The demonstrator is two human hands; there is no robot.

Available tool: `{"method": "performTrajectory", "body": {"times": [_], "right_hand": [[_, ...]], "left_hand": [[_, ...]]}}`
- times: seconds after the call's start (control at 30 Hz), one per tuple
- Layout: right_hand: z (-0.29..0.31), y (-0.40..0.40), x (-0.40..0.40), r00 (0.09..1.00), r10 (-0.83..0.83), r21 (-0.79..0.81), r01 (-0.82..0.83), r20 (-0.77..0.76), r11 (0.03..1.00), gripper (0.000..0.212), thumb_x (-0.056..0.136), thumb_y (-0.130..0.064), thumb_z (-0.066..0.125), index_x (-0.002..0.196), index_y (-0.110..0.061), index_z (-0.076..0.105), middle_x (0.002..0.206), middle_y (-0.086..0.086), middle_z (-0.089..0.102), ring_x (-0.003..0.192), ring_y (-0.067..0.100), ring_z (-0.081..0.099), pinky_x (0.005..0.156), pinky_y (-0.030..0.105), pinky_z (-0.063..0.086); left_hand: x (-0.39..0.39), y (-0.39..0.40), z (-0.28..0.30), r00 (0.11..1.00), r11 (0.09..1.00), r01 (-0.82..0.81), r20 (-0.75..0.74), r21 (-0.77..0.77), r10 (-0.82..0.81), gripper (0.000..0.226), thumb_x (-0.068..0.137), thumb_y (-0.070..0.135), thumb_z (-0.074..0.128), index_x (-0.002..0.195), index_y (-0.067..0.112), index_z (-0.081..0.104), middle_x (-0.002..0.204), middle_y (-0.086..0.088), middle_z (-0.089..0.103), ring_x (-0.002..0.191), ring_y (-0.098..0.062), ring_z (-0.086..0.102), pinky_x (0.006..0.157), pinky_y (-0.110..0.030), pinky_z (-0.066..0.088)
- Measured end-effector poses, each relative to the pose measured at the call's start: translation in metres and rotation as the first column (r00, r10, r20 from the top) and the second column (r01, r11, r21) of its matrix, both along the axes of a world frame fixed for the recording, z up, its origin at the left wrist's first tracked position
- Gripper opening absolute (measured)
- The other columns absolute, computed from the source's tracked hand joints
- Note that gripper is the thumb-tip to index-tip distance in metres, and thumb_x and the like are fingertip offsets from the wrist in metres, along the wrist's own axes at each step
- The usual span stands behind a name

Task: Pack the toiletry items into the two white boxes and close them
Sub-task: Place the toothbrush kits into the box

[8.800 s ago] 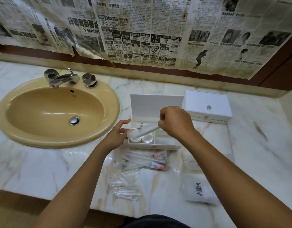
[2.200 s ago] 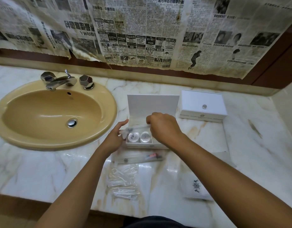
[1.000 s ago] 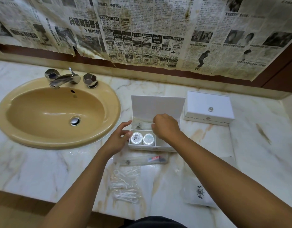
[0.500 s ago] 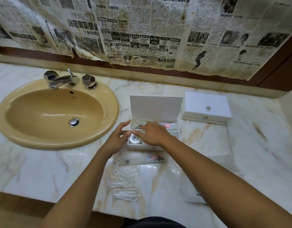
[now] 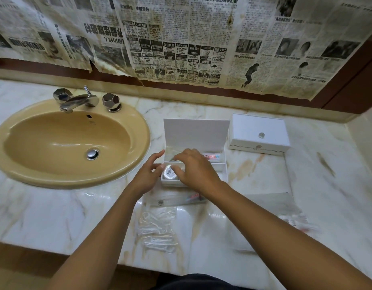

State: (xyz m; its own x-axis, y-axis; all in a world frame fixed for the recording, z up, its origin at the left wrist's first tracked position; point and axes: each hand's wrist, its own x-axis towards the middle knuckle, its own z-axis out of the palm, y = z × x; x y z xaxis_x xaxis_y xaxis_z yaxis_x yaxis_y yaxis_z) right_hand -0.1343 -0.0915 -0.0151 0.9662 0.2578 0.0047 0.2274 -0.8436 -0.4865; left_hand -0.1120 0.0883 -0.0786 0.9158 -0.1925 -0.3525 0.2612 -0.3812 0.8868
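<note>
Your open white box point(image 5: 196, 135) stood on the marble counter point(image 5: 44, 210) just right of the sink point(image 5: 72, 143), lid upright; the second white box point(image 5: 259, 132) sat closed beside it, to the right. A toothpaste tube point(image 5: 212, 157) lay in the open box's rear compartment, and a small round container point(image 5: 170, 173) sat at the left end of the front one. A clear sleeved packet point(image 5: 176, 200) lay just in front of the box, with a bundle of clear-wrapped floss picks point(image 5: 157, 229) nearer you and more wrapped items, blurred, at the far right.

In my judgement all of this stock is light; the film wrappers will be slippery and limp, so take them flat across the width and not by a corner. The round container looks rigid and should tolerate a rim pinch.

Your left hand point(image 5: 147, 175) rested at the box's left front corner, fingers extended and relaxed, steadying it and grasping nothing. Your right hand point(image 5: 196, 170) reached across the front compartment, palm down, fingers bent toward the round container; whether they were pinching it or only touching it, I cannot tell, as the knuckles hide the contact. Both forearms came in low from the near edge
</note>
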Motion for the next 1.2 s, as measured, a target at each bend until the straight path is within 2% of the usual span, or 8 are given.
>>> {"method": "performTrajectory", "body": {"times": [0.17, 0.3, 0.43, 0.6, 0.8, 0.9, 1.0, 1.2], "right_hand": [[0.006, 0.014, -0.028, 0.994, 0.097, 0.083, -0.093, -0.042, 0.992, 0.028, 0.092, -0.027, 0.057, 0.118, -0.021, 0.064, 0.116, 0.001, 0.064, 0.108, 0.02, 0.057, 0.086, 0.035, 0.048], [-0.007, 0.017, -0.039, 0.971, 0.166, -0.07, -0.18, -0.174, 0.981, 0.032, 0.091, -0.027, 0.055, 0.122, -0.023, 0.062, 0.12, 0.004, 0.065, 0.106, 0.027, 0.06, 0.084, 0.036, 0.049], [-0.028, 0.013, -0.047, 0.963, 0.183, -0.22, -0.225, -0.197, 0.949, 0.034, 0.086, -0.012, 0.053, 0.119, -0.016, 0.062, 0.117, 0.008, 0.063, 0.105, 0.031, 0.059, 0.081, 0.036, 0.048], [-0.044, 0.006, -0.05, 0.965, 0.152, -0.266, -0.208, -0.216, 0.941, 0.033, 0.083, -0.002, 0.051, 0.112, -0.013, 0.06, 0.115, 0.009, 0.058, 0.103, 0.034, 0.056, 0.076, 0.036, 0.046], [-0.041, 0.006, -0.053, 0.965, 0.163, -0.318, -0.223, -0.204, 0.922, 0.027, 0.084, 0.003, 0.047, 0.106, -0.007, 0.06, 0.109, 0.014, 0.058, 0.099, 0.036, 0.057, 0.066, 0.033, 0.034], [-0.034, 0.008, -0.052, 0.962, 0.159, -0.33, -0.227, -0.222, 0.916, 0.023, 0.082, 0.005, 0.048, 0.097, -0.007, 0.061, 0.101, 0.014, 0.06, 0.092, 0.035, 0.058, 0.064, 0.031, 0.032], [-0.022, 0.008, -0.047, 0.964, 0.139, -0.348, -0.213, -0.226, 0.913, 0.02, 0.08, 0.006, 0.049, 0.083, -0.013, 0.056, 0.083, 0.01, 0.055, 0.076, 0.032, 0.053, 0.053, 0.026, 0.026], [0.004, 0.005, -0.027, 0.984, 0.068, -0.339, -0.121, -0.165, 0.933, 0.024, 0.08, 0.0, 0.053, 0.093, -0.013, 0.067, 0.095, 0.009, 0.064, 0.085, 0.031, 0.061, 0.063, 0.028, 0.036]], "left_hand": [[0.0, -0.001, 0.0, 1.0, 1.0, -0.001, 0.011, 0.003, 0.001, 0.04, 0.102, 0.032, 0.049, 0.133, 0.056, 0.041, 0.113, 0.001, 0.068, 0.099, -0.016, 0.063, 0.1, -0.041, 0.046], [0.0, -0.002, 0.003, 1.0, 1.0, -0.001, -0.002, 0.013, 0.001, 0.042, 0.102, 0.031, 0.048, 0.138, 0.051, 0.039, 0.117, 0.001, 0.067, 0.105, -0.018, 0.062, 0.103, -0.044, 0.046], [0.0, -0.002, 0.003, 1.0, 1.0, 0.002, -0.011, 0.005, -0.002, 0.042, 0.102, 0.032, 0.048, 0.136, 0.054, 0.039, 0.12, 0.001, 0.067, 0.111, -0.02, 0.062, 0.104, -0.048, 0.045], [0.0, -0.001, 0.003, 1.0, 1.0, 0.002, -0.011, 0.012, -0.001, 0.04, 0.101, 0.034, 0.049, 0.125, 0.065, 0.04, 0.119, 0.001, 0.067, 0.112, -0.02, 0.061, 0.106, -0.049, 0.043], [-0.001, -0.001, 0.002, 1.0, 1.0, -0.007, -0.024, 0.003, 0.007, 0.04, 0.101, 0.035, 0.05, 0.131, 0.06, 0.04, 0.119, 0.003, 0.067, 0.111, -0.019, 0.061, 0.105, -0.049, 0.044], [0.0, -0.001, 0.003, 1.0, 1.0, -0.009, -0.027, 0.005, 0.009, 0.04, 0.1, 0.036, 0.05, 0.133, 0.058, 0.04, 0.12, 0.003, 0.066, 0.113, -0.019, 0.06, 0.106, -0.048, 0.043], [0.0, -0.002, 0.004, 1.0, 1.0, -0.005, -0.026, 0.009, 0.005, 0.042, 0.101, 0.035, 0.05, 0.137, 0.053, 0.039, 0.12, 0.003, 0.065, 0.113, -0.018, 0.059, 0.107, -0.046, 0.042], [-0.001, -0.002, 0.006, 1.0, 1.0, -0.007, -0.027, 0.015, 0.008, 0.041, 0.101, 0.036, 0.049, 0.138, 0.051, 0.04, 0.12, 0.003, 0.064, 0.111, -0.016, 0.059, 0.107, -0.044, 0.043]]}}
